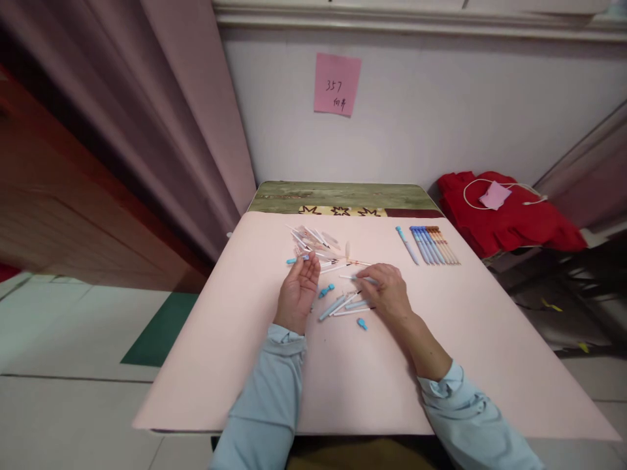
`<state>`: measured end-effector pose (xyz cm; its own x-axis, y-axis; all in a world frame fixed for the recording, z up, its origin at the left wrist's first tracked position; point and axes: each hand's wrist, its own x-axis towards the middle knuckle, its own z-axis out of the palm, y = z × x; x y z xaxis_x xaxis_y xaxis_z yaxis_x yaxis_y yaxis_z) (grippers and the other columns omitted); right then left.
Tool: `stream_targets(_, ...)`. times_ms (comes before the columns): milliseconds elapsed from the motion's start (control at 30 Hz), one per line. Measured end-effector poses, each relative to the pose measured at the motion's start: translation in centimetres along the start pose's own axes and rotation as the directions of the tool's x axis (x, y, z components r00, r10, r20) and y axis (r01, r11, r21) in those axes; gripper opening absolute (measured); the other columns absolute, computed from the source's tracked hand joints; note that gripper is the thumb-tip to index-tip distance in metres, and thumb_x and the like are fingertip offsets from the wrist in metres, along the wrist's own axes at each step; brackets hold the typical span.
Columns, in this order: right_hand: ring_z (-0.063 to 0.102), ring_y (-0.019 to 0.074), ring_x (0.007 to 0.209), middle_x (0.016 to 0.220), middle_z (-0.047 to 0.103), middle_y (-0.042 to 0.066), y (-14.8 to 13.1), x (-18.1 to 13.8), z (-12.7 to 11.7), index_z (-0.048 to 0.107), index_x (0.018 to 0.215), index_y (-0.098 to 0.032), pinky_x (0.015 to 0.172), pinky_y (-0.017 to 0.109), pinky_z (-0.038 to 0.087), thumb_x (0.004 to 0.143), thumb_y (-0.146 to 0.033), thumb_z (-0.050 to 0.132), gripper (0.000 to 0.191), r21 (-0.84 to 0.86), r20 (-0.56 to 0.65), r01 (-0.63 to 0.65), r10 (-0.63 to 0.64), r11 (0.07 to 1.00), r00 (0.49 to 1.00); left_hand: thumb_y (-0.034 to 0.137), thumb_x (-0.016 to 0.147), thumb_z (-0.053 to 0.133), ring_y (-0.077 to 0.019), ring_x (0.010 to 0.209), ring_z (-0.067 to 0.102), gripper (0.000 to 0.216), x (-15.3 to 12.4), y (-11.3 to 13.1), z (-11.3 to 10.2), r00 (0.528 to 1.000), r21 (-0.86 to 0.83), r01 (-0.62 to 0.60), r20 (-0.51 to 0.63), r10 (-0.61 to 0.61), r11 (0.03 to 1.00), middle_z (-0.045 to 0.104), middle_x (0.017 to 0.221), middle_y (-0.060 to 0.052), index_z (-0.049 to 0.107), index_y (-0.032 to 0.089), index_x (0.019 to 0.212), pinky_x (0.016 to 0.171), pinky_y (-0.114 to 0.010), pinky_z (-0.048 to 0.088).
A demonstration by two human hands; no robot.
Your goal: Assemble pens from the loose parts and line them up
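My left hand (298, 289) rests palm up on the pink table cover (245, 339), fingers curled around a small blue pen part. My right hand (386, 290) lies palm down beside it, its fingers pinched on a pale pen barrel (360, 279). Between and in front of the hands lie several loose pen parts (343, 303): light blue barrels, white refills and small blue caps (362, 323). A further heap of clear and white parts (313, 240) sits just beyond the left hand.
A row of assembled blue and orange pens (431, 245) lies at the far right of the table. A red cloth with a white cable (504, 209) sits on a stand to the right. A pink note (337, 83) hangs on the wall.
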<state>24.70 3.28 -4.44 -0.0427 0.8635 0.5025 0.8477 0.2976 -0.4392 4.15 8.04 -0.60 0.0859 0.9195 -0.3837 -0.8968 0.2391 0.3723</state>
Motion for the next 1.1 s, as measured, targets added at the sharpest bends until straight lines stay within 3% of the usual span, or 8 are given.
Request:
stream_targets(100,0.062,0.0186,0.086,0.086,0.073,0.001,-1.1,1.0,0.5,0.073,0.086,-0.026,0.089,0.036,0.036,0.091,-0.029,0.064,0.01,0.02,0.172,0.175,-0.176,0.984,0.969,0.012,0.096,0.051,-0.0123,0.081,0.073,0.015,0.2,0.6,0.0,1.0,-0.037,-0.008,-0.012,0.008,0.999,0.074,0.085,-0.009,0.065,0.009,0.092,0.078,-0.023,0.06)
stream_targets(200,0.062,0.0168,0.085,0.084,0.073,0.0,-1.6,1.8,1.0,0.074,0.084,-0.026,0.088,0.035,0.034,0.091,-0.026,0.064,0.012,0.02,0.272,0.278,-0.273,0.96,0.923,0.012,0.095,0.052,-0.0119,0.082,0.073,0.013,0.2,0.5,-0.1,1.0,-0.056,0.012,-0.026,-0.014,0.998,0.074,0.086,-0.008,0.065,0.01,0.092,0.078,-0.022,0.06)
stream_targets(567,0.061,0.0186,0.078,0.077,0.07,0.003,-2.3,1.1,1.2,0.069,0.078,-0.021,0.083,0.036,0.035,0.088,-0.028,0.067,0.012,-0.124,0.278,0.249,-0.207,0.961,0.938,0.01,0.093,0.055,-0.0109,0.078,0.071,0.012,-0.5,-0.8,-0.2,0.998,-0.039,0.066,0.006,-0.066,0.997,0.074,0.084,-0.009,0.064,0.01,0.086,0.076,-0.021,0.058)
stream_targets(667,0.062,0.0192,0.076,0.073,0.068,0.002,-3.0,1.1,0.8,0.066,0.075,-0.021,0.081,0.035,0.039,0.088,-0.03,0.064,0.016,-0.071,0.191,0.165,-0.149,0.984,0.97,0.011,0.092,0.057,-0.0116,0.078,0.071,0.011,-1.1,-1.4,0.1,0.995,-0.026,0.104,0.004,-0.104,0.994,0.074,0.085,-0.009,0.064,0.012,0.084,0.075,-0.022,0.058)
stream_targets(733,0.063,0.0198,0.077,0.076,0.069,0.002,-4.0,1.4,0.2,0.066,0.076,-0.022,0.078,0.035,0.042,0.09,-0.036,0.063,0.019,0.048,0.036,0.052,-0.054,0.998,0.998,0.013,0.092,0.058,-0.0122,0.078,0.072,0.01,-1.5,-1.9,0.2,0.993,-0.012,0.121,0.011,-0.121,0.993,0.074,0.085,-0.01,0.064,0.012,0.084,0.075,-0.023,0.058)
stream_targets(833,0.064,0.0209,0.08,0.082,0.071,0.004,-6.0,1.8,-0.9,0.067,0.082,-0.023,0.077,0.035,0.047,0.091,-0.043,0.062,0.022,0.25,-0.196,-0.045,0.096,0.967,0.976,0.016,0.09,0.062,-0.0138,0.08,0.072,0.008,-2.1,-2.5,0.2,0.987,0.024,0.151,0.051,-0.152,0.988,0.074,0.086,-0.01,0.065,0.011,0.085,0.078,-0.025,0.058)
stream_targets(933,0.064,0.0216,0.082,0.082,0.072,0.003,-7.7,2.1,-1.3,0.069,0.081,-0.025,0.081,0.037,0.046,0.09,-0.042,0.065,0.02,0.208,-0.283,0.008,0.052,0.978,0.958,0.017,0.089,0.064,-0.0141,0.081,0.072,0.007,-2.4,-2.9,0.1,0.976,0.043,0.189,0.106,-0.192,0.981,0.074,0.087,-0.009,0.066,0.012,0.086,0.08,-0.026,0.057)
stream_targets(1100,0.064,0.0216,0.082,0.081,0.073,0.002,-8.2,2.0,-1.0,0.071,0.082,-0.025,0.084,0.038,0.043,0.091,-0.041,0.065,0.018,0.072,-0.302,0.033,-0.01,0.997,0.953,0.016,0.088,0.064,-0.0126,0.076,0.07,0.006,-2.7,-3.2,0.2,0.964,0.038,0.22,0.143,-0.223,0.975,0.072,0.081,-0.005,0.065,0.012,0.083,0.074,-0.024,0.056)
